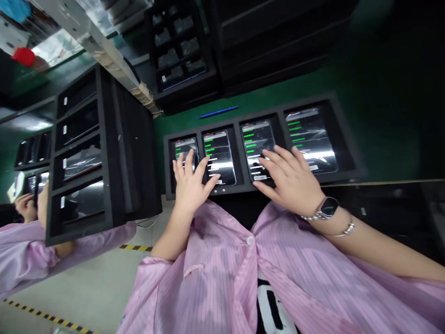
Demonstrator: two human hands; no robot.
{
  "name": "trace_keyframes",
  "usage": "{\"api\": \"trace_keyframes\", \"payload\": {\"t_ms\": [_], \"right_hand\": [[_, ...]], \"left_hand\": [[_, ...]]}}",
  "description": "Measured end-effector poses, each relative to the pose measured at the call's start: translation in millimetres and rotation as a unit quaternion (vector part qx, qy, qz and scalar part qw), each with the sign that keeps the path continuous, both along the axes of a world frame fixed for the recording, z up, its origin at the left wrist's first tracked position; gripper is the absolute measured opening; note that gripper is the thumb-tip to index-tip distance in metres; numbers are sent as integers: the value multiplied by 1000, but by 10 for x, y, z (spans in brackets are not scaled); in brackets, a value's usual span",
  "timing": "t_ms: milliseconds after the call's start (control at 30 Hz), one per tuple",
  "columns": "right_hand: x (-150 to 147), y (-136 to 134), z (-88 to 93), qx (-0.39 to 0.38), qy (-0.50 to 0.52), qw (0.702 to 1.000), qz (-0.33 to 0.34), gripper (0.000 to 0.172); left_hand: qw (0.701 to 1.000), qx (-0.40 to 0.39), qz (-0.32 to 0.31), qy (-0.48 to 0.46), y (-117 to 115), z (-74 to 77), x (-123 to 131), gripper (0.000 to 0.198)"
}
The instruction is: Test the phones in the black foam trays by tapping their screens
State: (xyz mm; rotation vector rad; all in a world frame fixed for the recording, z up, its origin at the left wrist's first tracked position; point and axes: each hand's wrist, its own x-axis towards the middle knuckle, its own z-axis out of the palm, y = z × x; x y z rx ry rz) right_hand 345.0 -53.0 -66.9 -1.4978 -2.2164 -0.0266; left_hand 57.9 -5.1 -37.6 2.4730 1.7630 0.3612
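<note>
A black foam tray lies on the green table in front of me, with several lit smartphones in its slots. Their screens show green and white lines of text. My left hand is spread over the leftmost phone, its thumb and index finger reaching to the second phone. My right hand is open, fingers apart, over the lower part of the third phone. Its fingers also reach towards the rightmost phone. Neither hand holds anything; whether the fingertips touch the glass I cannot tell.
A blue pen lies behind the tray. To the left rises a stack of black foam trays with phones in the top one. More dark trays stand at the back. A co-worker's hand shows at far left.
</note>
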Motion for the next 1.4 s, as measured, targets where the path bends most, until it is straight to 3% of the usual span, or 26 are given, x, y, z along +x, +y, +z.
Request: {"api": "trace_keyframes", "payload": {"t_ms": [267, 367, 467, 600, 733, 900, 1033, 1133, 1233, 1400], "right_hand": [[13, 35, 143, -108, 4, 994, -7, 61], [191, -26, 175, -96, 33, 995, -22, 62], [448, -114, 159, -67, 40, 994, -78, 62], [721, -191, 59, -62, 33, 987, -147, 61], [826, -168, 40, -64, 59, 984, -153, 59], [840, 13, 241, 35, 103, 980, -168, 53], [853, 242, 452, 44, 118, 982, -138, 50], [867, 542, 594, -6, 115, 983, -141, 51], [840, 987, 645, -105, 77, 979, -159, 52], [770, 1612, 458, -251, -61, 945, -202, 56]], "left_hand": [[1000, -21, 8, -16, 55, 42, -4, 54], [997, 22, 36, -65, 13, 89, -175, 55], [991, 54, 71, -101, -47, 95, -445, 57], [987, 23, 96, -127, -87, 13, -719, 61], [986, -13, 108, -128, -55, -34, -753, 65], [990, -78, 118, -24, -2, 99, -661, 60], [993, -58, 105, 4, 63, 296, -609, 68], [997, -18, 74, -28, 300, 434, -537, 73], [999, 3, 35, -39, 768, 470, -406, 61], [999, -29, 35, -11, 1541, 238, -177, 53]]}}
